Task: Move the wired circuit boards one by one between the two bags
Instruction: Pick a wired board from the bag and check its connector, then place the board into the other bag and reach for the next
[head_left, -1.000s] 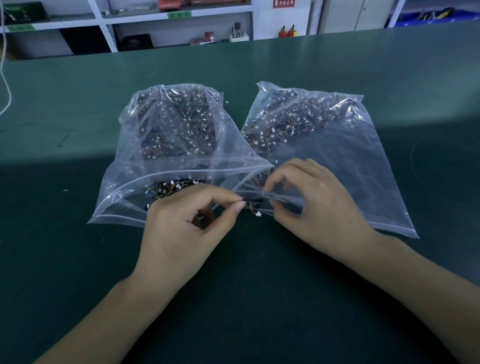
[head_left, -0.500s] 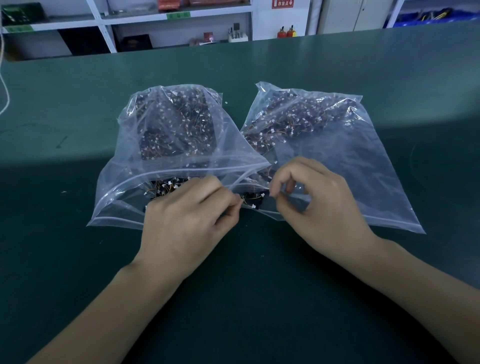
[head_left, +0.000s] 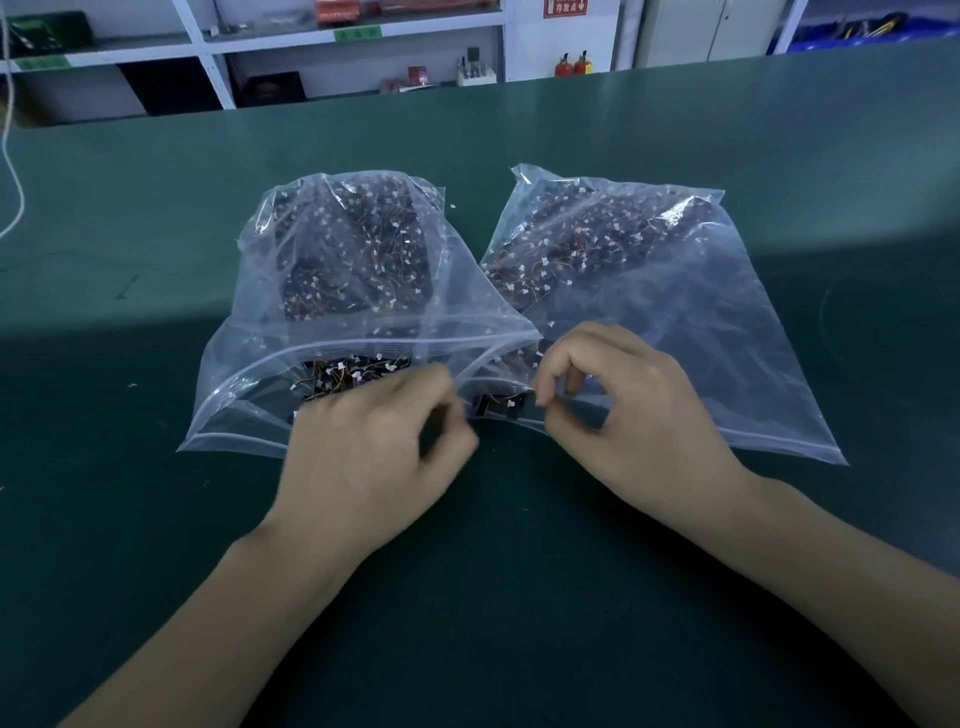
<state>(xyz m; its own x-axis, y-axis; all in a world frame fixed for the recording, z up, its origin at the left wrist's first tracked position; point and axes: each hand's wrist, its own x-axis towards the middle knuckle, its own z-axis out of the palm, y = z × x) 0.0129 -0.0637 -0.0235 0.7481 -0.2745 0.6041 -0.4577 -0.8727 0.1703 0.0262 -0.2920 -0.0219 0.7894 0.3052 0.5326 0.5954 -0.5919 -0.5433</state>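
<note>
One wired circuit board lies in the right bag mouth, beside the left bag. My right hand pinches that mouth's film to hold it open. My left hand is curled; its hold I cannot tell

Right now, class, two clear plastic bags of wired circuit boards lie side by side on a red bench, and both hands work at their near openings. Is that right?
One detail is wrong: the head view shows the bench is dark green, not red. The rest stands: the left bag and right bag lie side by side, with the left hand and right hand at their near openings.
</note>
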